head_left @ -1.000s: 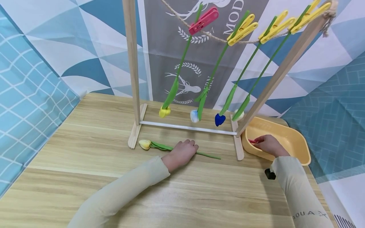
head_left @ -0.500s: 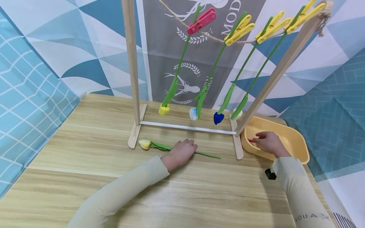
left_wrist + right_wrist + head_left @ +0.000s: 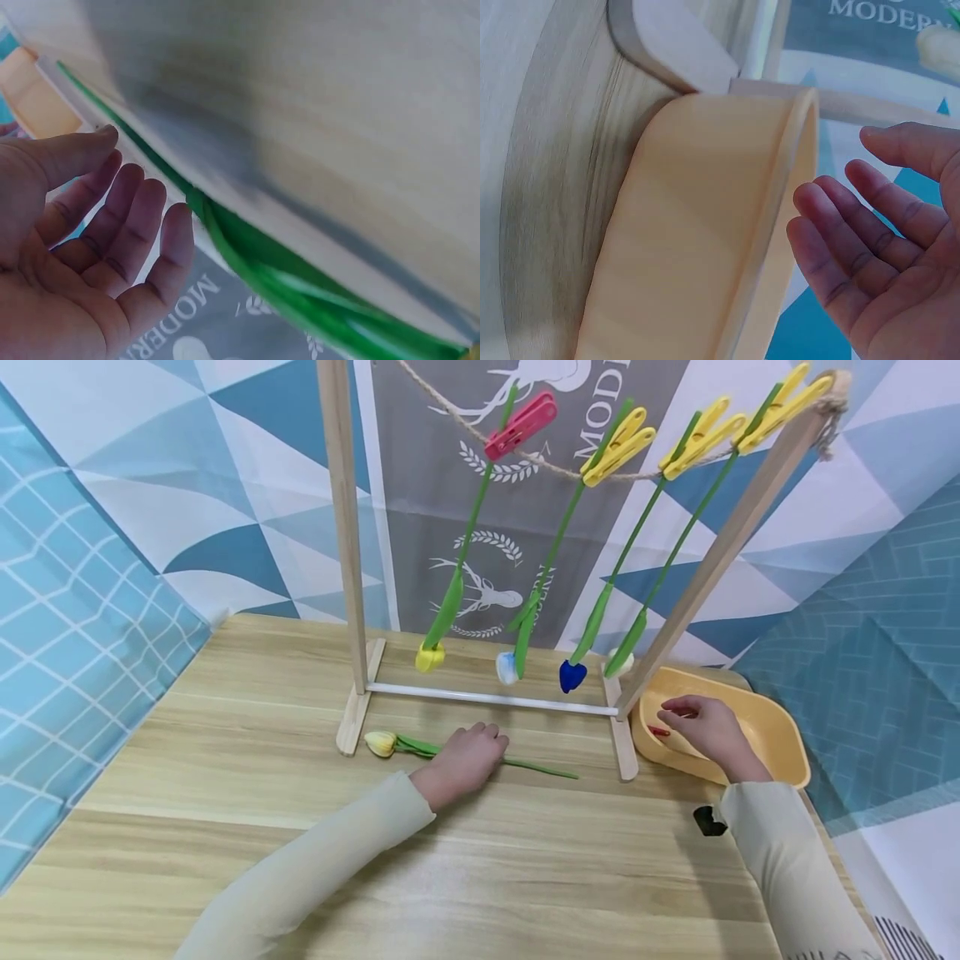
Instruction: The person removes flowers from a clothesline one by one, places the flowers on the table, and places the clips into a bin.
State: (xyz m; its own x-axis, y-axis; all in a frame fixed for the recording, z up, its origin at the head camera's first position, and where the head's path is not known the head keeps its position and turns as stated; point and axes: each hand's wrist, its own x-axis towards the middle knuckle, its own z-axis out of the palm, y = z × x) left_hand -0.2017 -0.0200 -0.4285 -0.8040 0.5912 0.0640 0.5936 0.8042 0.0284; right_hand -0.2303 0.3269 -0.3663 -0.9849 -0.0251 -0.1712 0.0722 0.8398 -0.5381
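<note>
A yellow-white tulip (image 3: 381, 743) lies on the table, its green stem running right. Over that stem is my left hand (image 3: 467, 762); in the left wrist view its loosely bent fingers (image 3: 176, 232) are beside the stem (image 3: 150, 154), with nothing gripped. My right hand (image 3: 708, 731) hovers over the yellow-orange basin (image 3: 787, 727). Its thumb and fingers stand apart and hold nothing in the right wrist view. A small red object (image 3: 658, 732), possibly a clothespin, lies in the basin just left of the fingertips.
A wooden rack (image 3: 347, 527) with a white crossbar (image 3: 487, 697) stands behind. Several tulips hang heads down from its rope, held by a red clothespin (image 3: 521, 425) and yellow clothespins (image 3: 618, 447). A black object (image 3: 708, 821) lies by the right sleeve.
My right hand has moved up and away from the red object in the basin, which now shows apart from the fingers. My left hand has shifted slightly left along the stem.
</note>
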